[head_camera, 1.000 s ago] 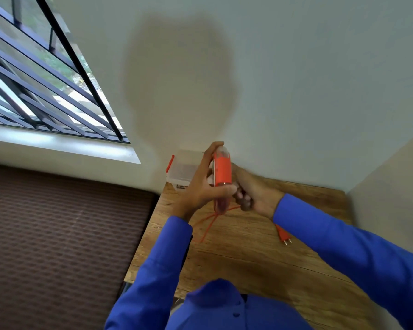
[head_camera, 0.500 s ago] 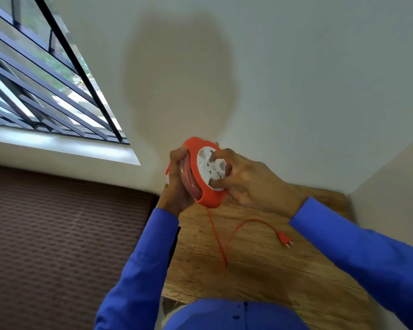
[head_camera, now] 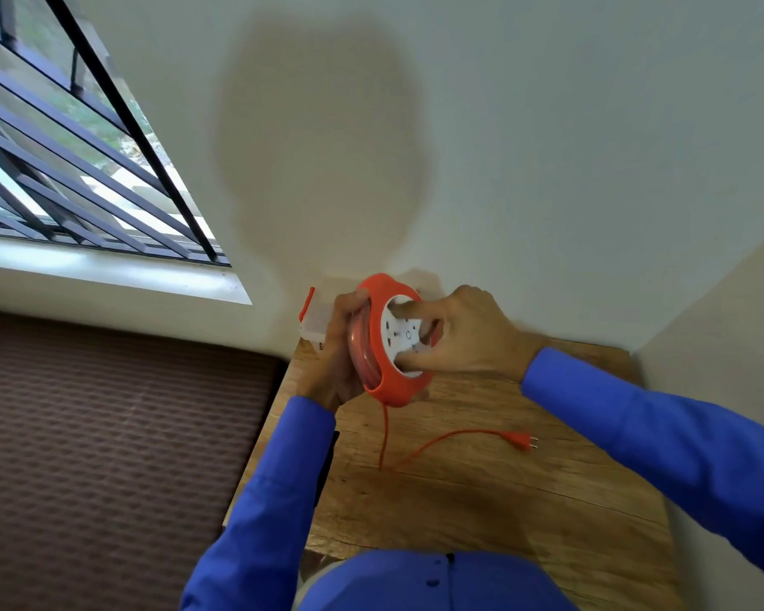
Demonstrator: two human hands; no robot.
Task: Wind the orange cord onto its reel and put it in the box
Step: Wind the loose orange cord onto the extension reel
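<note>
An orange cord reel (head_camera: 382, 346) with a white socket face is held up above the wooden table (head_camera: 481, 491). My left hand (head_camera: 334, 366) grips its rim from the left. My right hand (head_camera: 459, 337) has its fingers on the white centre. Coils of orange cord show inside the reel. A loose length of cord (head_camera: 398, 447) hangs from the reel's bottom, bends on the table and ends in an orange plug (head_camera: 519, 439) lying to the right. A clear box (head_camera: 314, 319) with an orange latch sits behind my left hand, partly hidden.
The table stands in a corner, with walls behind it and to its right. A barred window (head_camera: 62, 169) with a white sill is at the upper left. Brown patterned flooring (head_camera: 107, 456) lies left of the table.
The reel has turned from edge-on to show its white face and has risen. My right hand moved from the cord onto the reel's centre. The loose cord on the table is shorter and the plug has shifted.
</note>
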